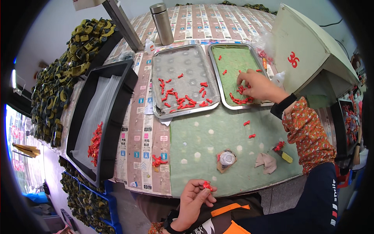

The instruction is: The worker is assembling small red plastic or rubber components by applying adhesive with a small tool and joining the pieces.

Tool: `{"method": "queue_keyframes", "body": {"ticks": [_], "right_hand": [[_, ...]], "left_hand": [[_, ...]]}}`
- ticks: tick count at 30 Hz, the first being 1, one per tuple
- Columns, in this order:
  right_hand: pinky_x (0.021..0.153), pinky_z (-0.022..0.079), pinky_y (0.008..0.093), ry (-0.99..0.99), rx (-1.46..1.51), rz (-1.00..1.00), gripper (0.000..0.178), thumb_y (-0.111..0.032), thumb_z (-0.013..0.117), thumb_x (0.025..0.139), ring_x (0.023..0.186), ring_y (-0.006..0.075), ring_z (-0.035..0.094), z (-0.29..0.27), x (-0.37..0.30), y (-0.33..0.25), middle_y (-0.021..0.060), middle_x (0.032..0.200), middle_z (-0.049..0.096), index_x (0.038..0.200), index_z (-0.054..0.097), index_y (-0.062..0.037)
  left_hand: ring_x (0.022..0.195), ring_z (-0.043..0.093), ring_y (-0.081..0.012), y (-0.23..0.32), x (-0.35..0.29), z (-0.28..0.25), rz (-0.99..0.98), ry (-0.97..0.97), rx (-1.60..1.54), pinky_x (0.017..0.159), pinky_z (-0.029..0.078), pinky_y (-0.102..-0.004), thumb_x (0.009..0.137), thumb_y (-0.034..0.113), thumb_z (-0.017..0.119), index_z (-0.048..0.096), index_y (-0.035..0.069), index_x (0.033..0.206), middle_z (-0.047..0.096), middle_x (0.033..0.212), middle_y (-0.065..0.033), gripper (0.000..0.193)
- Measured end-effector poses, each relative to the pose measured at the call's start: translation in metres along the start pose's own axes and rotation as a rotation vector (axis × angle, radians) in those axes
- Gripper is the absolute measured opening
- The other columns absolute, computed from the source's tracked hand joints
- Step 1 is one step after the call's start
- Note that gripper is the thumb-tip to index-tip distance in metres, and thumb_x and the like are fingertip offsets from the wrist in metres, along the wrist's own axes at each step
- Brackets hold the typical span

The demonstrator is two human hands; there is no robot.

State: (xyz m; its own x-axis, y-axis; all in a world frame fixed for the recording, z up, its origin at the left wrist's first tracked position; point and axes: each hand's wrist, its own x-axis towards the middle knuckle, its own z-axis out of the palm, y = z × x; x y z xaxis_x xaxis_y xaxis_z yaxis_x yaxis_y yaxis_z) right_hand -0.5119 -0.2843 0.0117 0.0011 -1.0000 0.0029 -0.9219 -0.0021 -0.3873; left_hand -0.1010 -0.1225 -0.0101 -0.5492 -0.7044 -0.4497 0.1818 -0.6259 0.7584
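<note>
My left hand [194, 202], near the table's front edge, pinches a small red plastic figure [207, 186] between thumb and fingers. My right hand [257, 86] reaches into the green-lined metal tray [230, 54]. Its fingers are curled down, with the tips closed on a small red plastic piece at the pile of red pieces [240, 100]. To the left, a grey-lined metal tray [181, 62] holds scattered red pieces [187, 102]. Two single red pieces [249, 129] lie on the green mat [198, 136] in front of the trays.
On the mat stand a small clear jar [227, 158], a crumpled cloth [266, 163] and a yellow-tipped object [286, 157]. A black bin [105, 163] with red parts sits left; toy vehicles [58, 85] pile beyond it. A steel flask [162, 25] and white box [307, 50] stand farther back.
</note>
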Motion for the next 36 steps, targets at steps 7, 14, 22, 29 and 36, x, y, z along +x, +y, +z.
{"method": "queue_keyframes", "body": {"ticks": [7, 14, 22, 29, 36], "right_hand": [[0.073, 0.052, 0.0391, -0.151, 0.201, 0.024, 0.015, -0.006, 0.071, 0.084, 0.079, 0.0249, 0.066, -0.024, -0.005, -0.009, 0.0128, 0.086, 0.066, 0.098, 0.067, -0.0018], [0.066, 0.05, 0.0362, -0.127, 0.188, -0.003, 0.011, -0.008, 0.067, 0.085, 0.071, 0.0209, 0.064, -0.018, 0.005, -0.011, 0.0102, 0.076, 0.066, 0.092, 0.067, -0.0001], [0.076, 0.05, 0.0493, 0.194, -0.085, -0.149, 0.007, -0.005, 0.065, 0.083, 0.089, 0.0379, 0.064, 0.005, 0.074, -0.02, 0.0156, 0.093, 0.064, 0.09, 0.065, -0.0047], [0.079, 0.05, 0.0495, 0.174, -0.227, -0.121, 0.006, -0.005, 0.066, 0.082, 0.093, 0.0392, 0.064, 0.023, 0.081, -0.014, 0.0162, 0.097, 0.063, 0.088, 0.063, -0.0033], [0.067, 0.054, 0.0361, -0.056, 0.385, 0.061, 0.01, -0.008, 0.065, 0.089, 0.074, 0.0231, 0.066, 0.005, 0.056, -0.022, 0.0118, 0.087, 0.068, 0.095, 0.062, -0.0009]], "left_hand": [[0.085, 0.07, -0.0151, -0.002, 0.002, -0.003, -0.01, -0.028, 0.024, 0.067, 0.058, -0.0243, 0.104, 0.005, 0.057, 0.048, 0.0, 0.126, 0.068, 0.114, -0.0169, 0.024], [0.086, 0.07, -0.0148, -0.011, 0.004, -0.007, -0.018, -0.065, 0.024, 0.067, 0.058, -0.0239, 0.104, 0.005, 0.057, 0.047, 0.0, 0.126, 0.067, 0.115, -0.0176, 0.025], [0.089, 0.07, -0.0149, -0.013, 0.002, -0.007, -0.015, -0.049, 0.024, 0.068, 0.057, -0.0234, 0.104, 0.004, 0.057, 0.048, -0.001, 0.126, 0.068, 0.117, -0.0168, 0.024], [0.091, 0.07, -0.0145, -0.006, 0.0, -0.003, -0.032, -0.045, 0.029, 0.071, 0.057, -0.0231, 0.104, 0.004, 0.056, 0.048, -0.001, 0.126, 0.068, 0.118, -0.0161, 0.024], [0.092, 0.07, -0.0147, -0.007, 0.0, -0.005, -0.016, -0.068, 0.028, 0.071, 0.057, -0.0237, 0.105, 0.004, 0.056, 0.048, -0.001, 0.127, 0.068, 0.118, -0.0164, 0.024]]}}
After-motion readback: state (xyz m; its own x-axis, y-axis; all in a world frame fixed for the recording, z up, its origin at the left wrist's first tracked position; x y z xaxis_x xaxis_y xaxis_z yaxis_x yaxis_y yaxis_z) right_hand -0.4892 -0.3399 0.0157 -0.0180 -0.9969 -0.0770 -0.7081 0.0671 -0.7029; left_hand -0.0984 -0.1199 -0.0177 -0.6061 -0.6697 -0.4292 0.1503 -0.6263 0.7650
